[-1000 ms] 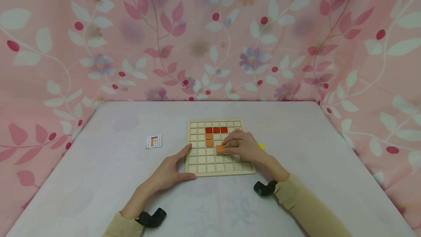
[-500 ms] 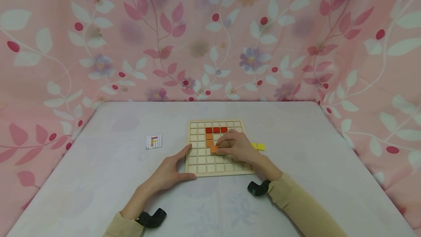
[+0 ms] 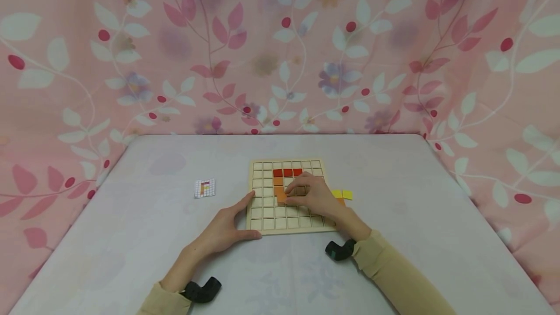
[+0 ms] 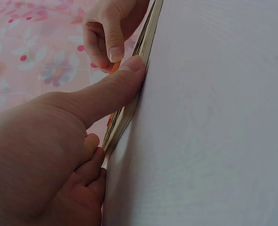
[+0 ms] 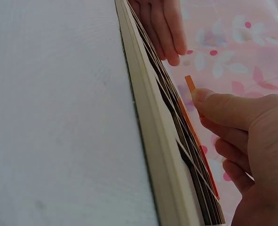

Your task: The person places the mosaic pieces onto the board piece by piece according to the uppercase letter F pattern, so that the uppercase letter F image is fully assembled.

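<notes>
One orange tile (image 3: 281, 200), pinched between thumb and fingers of the right hand (image 3: 314, 196), sits just over the gridded board (image 3: 293, 223), below the two placed orange tiles (image 3: 278, 181) under the red row (image 3: 287, 172). Looks light, stiff, thin; probably smooth, so could slip if squeezed askew. Hard to break, I'd guess. Best hold: by opposite edges, near one side, leaving the far edge free. Right wrist view has it tilted, seemingly a little clear of the board. Left hand (image 3: 222, 227): thumb and fingers spread apart, touching the board's near-left corner, not wrapped round anything. Versus a second ago: held tile and right hand have shifted toward the person's left, tile now closer to the placed column; more of the yellow tiles (image 3: 347, 195) shows past the right hand, plus a spare orange tile (image 3: 341, 201). Left hand and board unchanged.
</notes>
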Demonstrator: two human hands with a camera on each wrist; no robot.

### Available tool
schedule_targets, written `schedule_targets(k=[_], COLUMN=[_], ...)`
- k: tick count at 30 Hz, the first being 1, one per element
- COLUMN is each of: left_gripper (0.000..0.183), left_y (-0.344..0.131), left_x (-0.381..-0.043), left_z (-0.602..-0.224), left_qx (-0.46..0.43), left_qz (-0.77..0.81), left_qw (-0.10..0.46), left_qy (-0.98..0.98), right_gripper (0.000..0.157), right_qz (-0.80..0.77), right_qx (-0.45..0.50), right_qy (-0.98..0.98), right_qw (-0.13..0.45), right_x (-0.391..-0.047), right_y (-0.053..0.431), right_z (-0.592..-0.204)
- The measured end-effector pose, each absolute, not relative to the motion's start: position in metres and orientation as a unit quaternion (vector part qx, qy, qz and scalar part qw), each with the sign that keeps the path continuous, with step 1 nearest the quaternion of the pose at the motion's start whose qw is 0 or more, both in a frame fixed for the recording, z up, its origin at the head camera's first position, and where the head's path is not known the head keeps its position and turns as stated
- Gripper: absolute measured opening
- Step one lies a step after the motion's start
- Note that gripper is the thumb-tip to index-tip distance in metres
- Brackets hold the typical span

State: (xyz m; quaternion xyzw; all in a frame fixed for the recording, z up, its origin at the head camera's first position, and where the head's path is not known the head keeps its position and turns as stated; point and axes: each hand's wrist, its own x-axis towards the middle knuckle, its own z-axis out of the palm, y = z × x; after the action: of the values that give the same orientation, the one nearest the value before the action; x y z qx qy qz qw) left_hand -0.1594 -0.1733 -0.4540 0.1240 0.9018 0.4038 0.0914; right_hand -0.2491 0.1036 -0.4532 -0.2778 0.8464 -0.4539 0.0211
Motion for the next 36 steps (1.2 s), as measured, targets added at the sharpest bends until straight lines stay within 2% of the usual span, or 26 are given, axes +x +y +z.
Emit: schedule_targets(k=[20,36], left_gripper=[0.105,0.105], left_y=[-0.174,-0.173], left_x=[-0.159,-0.159], left_z=[-0.455,-0.455], left_qx=[0.127,0.128], left_qz=[0.402,0.401], left_qw=[0.091,0.087], left_qy=[0.902,0.903], right_gripper=[0.019,0.02], right_qz=[-0.432,-0.423], right_qx=[-0.276,-0.3], right_qy=[0.859,0.854], right_qw=[0.002,-0.047], right_x=[-0.247,-0.246], right_y=[0.097,0.095], right_z=[-0.464,-0.468])
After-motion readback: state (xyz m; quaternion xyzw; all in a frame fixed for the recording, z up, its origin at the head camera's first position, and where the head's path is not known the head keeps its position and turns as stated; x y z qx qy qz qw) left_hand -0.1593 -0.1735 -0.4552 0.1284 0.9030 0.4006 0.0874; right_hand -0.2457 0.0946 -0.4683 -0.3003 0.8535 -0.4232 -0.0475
